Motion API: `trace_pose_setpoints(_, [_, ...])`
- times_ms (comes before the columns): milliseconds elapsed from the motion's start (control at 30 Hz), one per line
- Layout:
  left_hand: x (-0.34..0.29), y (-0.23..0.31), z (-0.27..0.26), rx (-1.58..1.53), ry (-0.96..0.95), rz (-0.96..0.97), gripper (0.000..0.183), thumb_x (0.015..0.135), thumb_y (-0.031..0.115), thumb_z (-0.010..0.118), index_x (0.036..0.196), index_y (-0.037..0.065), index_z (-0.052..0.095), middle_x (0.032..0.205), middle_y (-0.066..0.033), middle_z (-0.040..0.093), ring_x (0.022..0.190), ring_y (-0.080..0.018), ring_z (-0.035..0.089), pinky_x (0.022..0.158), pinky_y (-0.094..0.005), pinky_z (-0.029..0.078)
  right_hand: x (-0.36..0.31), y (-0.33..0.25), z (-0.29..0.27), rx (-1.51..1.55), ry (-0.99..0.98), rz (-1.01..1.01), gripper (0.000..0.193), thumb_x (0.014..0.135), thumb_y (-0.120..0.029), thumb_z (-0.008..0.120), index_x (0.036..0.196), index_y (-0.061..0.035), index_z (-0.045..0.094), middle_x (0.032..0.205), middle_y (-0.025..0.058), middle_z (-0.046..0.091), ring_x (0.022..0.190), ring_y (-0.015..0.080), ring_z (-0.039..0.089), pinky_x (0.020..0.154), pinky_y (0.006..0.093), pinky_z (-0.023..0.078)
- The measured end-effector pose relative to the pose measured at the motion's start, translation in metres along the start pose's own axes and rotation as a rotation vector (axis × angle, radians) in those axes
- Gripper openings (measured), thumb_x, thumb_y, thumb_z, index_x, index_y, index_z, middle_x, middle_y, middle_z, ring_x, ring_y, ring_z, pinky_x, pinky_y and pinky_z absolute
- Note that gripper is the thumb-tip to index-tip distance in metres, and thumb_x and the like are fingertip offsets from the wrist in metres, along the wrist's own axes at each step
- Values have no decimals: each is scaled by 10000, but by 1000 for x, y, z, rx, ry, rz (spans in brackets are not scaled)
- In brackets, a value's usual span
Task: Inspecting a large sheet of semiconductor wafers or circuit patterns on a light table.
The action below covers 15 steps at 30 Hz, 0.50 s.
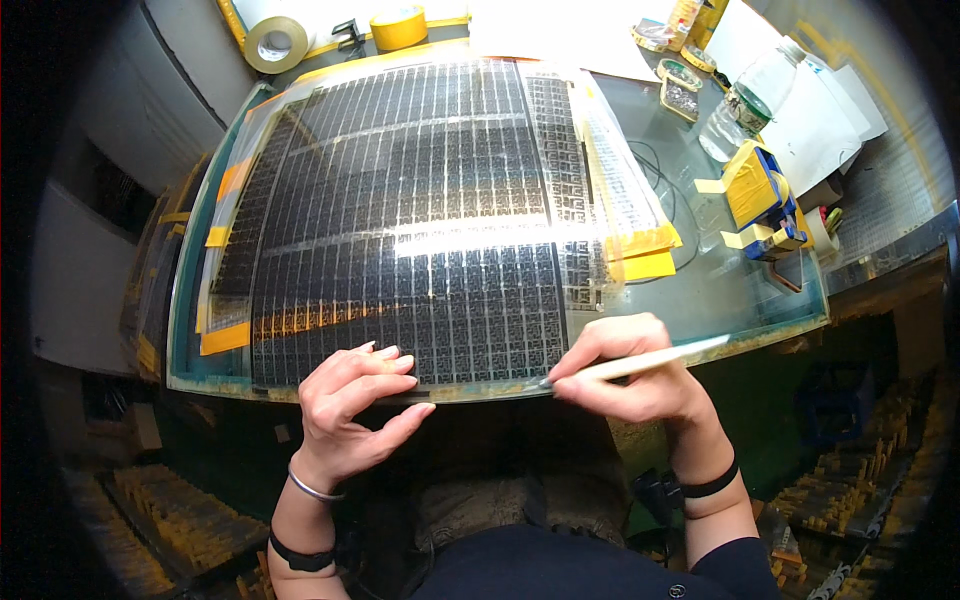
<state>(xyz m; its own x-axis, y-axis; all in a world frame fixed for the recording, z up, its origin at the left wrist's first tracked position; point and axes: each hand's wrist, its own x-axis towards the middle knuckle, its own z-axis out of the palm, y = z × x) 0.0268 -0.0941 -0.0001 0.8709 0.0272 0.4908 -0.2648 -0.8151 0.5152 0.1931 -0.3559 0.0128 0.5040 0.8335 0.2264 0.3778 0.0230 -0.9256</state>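
Note:
A large dark film sheet [420,270] with a fine grid of small repeated patterns lies on the glass-topped table [700,310], reaching its near edge. My right hand [630,375] is closed round a slim white pen-shaped tool [660,360]. The tool's dark tip meets the sheet's near right corner, partly hidden by my fingers. At the near edge, left of the middle, my left hand [350,410] rests its fingertips on the film. Its fingers are apart and the thumb is held away, with nothing gripped.
Yellow tape [640,265] lies along the layered sheets' edges. To the right are a blue-and-yellow tape dispenser [765,205], a transparent bottle [745,110] and a thin cable [665,190]. Tape rolls [277,45] stand at the back. Racks [180,520] sit low at both sides.

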Motion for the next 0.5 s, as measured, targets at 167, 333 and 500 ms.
trace_pose_setpoints(167, [-1, 1, 0, 0, -2, -5, 273, 630, 131, 878, 850, 64, 730, 948, -102, 736, 952, -269, 703, 936, -430, 520, -8, 3, -9, 371, 318, 203, 88, 875, -35, 684, 824, 7, 626, 656, 22, 625, 561, 47, 569, 494, 202, 441])
trace_pose_setpoints(333, [2, 3, 1, 11, 18, -3, 251, 635, 131, 873, 834, 58, 738, 913, -92, 734, 929, -265, 715, 910, -426, 544, -7, 4, -7, 164, 266, 208, 76, 873, -50, 702, 897, 12, 666, 711, 28, 655, 614, 55, 587, 541, 202, 464])
trace_pose_setpoints(500, [-2, 0, 0, 0, -7, -1, 286, 637, 131, 879, 869, 61, 728, 973, -104, 735, 966, -271, 700, 941, -432, 518, -5, 2, -2, 258, 274, 207, 200, 956, -135, 655, 1083, 19, 663, 897, 87, 725, 813, 121, 675, 718, 255, 537])
